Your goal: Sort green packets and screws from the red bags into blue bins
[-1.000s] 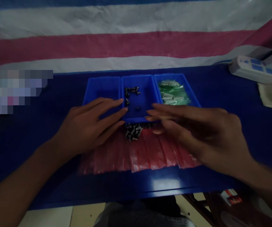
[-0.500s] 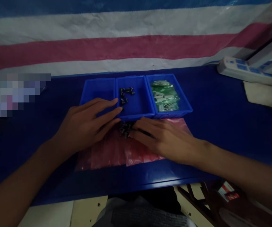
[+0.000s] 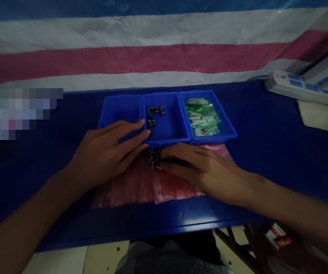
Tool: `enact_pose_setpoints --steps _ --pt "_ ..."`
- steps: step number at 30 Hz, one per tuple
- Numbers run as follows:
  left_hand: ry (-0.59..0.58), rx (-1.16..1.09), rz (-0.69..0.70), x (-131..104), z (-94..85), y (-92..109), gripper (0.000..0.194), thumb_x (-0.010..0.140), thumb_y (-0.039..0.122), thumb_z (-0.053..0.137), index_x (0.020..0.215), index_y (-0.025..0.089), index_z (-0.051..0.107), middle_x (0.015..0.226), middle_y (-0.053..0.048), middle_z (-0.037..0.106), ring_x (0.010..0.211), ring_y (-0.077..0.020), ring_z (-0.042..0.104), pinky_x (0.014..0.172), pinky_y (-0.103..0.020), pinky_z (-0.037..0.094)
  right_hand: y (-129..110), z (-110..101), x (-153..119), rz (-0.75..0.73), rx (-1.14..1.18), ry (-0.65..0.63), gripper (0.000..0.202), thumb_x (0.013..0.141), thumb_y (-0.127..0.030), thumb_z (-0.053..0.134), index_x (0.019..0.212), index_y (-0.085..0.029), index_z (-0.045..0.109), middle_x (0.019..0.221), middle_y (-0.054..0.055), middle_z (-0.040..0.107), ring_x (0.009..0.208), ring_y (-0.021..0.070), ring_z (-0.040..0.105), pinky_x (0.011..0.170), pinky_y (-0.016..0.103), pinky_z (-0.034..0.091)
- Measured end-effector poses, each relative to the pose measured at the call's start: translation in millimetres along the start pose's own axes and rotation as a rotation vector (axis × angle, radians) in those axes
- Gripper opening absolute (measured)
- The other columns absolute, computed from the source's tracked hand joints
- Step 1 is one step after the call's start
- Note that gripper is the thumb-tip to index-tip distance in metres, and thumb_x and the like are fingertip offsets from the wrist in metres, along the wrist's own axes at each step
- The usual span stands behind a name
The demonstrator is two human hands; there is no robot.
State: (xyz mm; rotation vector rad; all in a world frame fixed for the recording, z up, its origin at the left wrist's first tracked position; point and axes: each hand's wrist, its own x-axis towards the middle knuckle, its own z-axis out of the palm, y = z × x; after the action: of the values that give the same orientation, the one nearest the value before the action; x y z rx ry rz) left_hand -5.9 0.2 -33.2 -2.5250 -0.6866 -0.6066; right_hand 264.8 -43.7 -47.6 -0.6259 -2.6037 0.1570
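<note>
My left hand [image 3: 106,152] reaches over the left and middle blue bins, fingers spread and holding nothing, with fingertips at the wall between them. Loose black screws [image 3: 154,111] lie along the left side of the middle bin [image 3: 171,127]. Just in front of that bin, a pile of black screws [image 3: 152,159] rests on red plastic bags [image 3: 135,184]. My right hand [image 3: 200,165] is curled at the right side of this pile, thumb and fingertips closed on screws there; how many are between them is hidden.
The right blue bin [image 3: 232,134] holds green-tinted plastic bags [image 3: 202,118] with pale and metal parts inside. The left bin [image 3: 121,99] stands partly behind my left hand. A white power strip [image 3: 306,89] and a beige cloth-like piece [image 3: 317,116] are at the right.
The view has shifted slightly, so bins and hands appear a little further right. My right fingers have moved slightly at the pile, and my left hand keeps its spread pose.
</note>
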Motion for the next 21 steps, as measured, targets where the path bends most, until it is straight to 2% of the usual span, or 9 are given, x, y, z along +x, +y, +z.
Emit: enact_pose_setpoints --steps 3,6,10,13,15,18,21 --pt "-0.016 -0.017 0.003 -1.0 -0.7 -0.5 0.024 0.107 0.028 0.061 0.128 0.021 0.068 0.132 -0.006 0.076 0.105 -0.0238 0.079 0.078 -0.037 0.069 0.3 0.3 0.7 0.005 -0.055 0.009 0.028 0.107 -0.006 0.048 0.103 -0.009 0.075 0.108 0.012 0.074 0.095 0.0233 0.073 0.083 0.036 0.066" --pt "-0.034 -0.025 -0.016 -1.3 -1.3 0.1 0.024 0.107 0.028 0.06 0.129 0.021 0.068 0.133 -0.006 0.075 0.106 -0.0243 0.078 0.08 -0.037 0.068 0.0 -1.3 0.3 0.016 -0.058 0.009 0.029 0.108 -0.007 0.045 0.104 -0.008 0.074 0.113 0.014 0.073 0.099 0.0235 0.073 0.084 0.036 0.065" --pt "-0.01 -0.023 -0.012 -0.1 -1.2 1.5 0.025 0.106 0.028 0.061 0.129 0.02 0.068 0.13 -0.008 0.076 0.104 -0.0249 0.079 0.077 -0.037 0.068 -0.1 -1.7 -1.3 0.024 -0.143 0.004 0.026 0.107 -0.007 0.048 0.113 -0.008 0.073 0.11 0.014 0.073 0.096 0.0244 0.072 0.081 0.037 0.063" --pt "-0.006 0.016 -0.019 0.8 -0.8 2.2 0.023 0.107 0.028 0.062 0.127 0.021 0.069 0.128 -0.007 0.077 0.101 -0.0233 0.079 0.073 -0.035 0.066 -0.6 -1.3 -1.6 0.028 -0.204 -0.031 0.02 0.103 -0.004 0.054 0.105 -0.009 0.074 0.097 0.011 0.072 0.086 0.0236 0.07 0.072 0.035 0.06" --pt "0.006 0.024 -0.005 0.3 -0.4 2.5 0.022 0.107 0.029 0.062 0.126 0.02 0.069 0.127 -0.007 0.078 0.099 -0.0228 0.08 0.071 -0.035 0.067 -0.9 -1.3 -1.4 0.033 -0.215 -0.033 0.021 0.103 -0.003 0.054 0.101 -0.011 0.073 0.096 0.01 0.072 0.083 0.0229 0.07 0.069 0.034 0.06" --pt "-0.033 -0.007 -0.037 -1.6 -0.4 2.9 0.024 0.109 0.031 0.059 0.128 0.022 0.069 0.13 -0.007 0.076 0.103 -0.0241 0.08 0.076 -0.037 0.069 -1.5 -2.0 -1.2 -0.003 -0.178 0.039 0.022 0.105 -0.003 0.051 0.1 -0.01 0.072 0.106 0.014 0.077 0.09 0.0239 0.075 0.075 0.035 0.064" --pt "-0.077 -0.064 -0.078 -2.8 -1.3 3.3 0.028 0.107 0.029 0.059 0.134 0.028 0.069 0.137 -0.006 0.073 0.108 -0.0271 0.079 0.081 -0.042 0.071 -3.1 -4.5 -1.7 0.025 0.01 0.207 0.017 0.105 -0.004 0.055 0.101 -0.012 0.07 0.116 0.014 0.079 0.1 0.0209 0.078 0.088 0.032 0.067"
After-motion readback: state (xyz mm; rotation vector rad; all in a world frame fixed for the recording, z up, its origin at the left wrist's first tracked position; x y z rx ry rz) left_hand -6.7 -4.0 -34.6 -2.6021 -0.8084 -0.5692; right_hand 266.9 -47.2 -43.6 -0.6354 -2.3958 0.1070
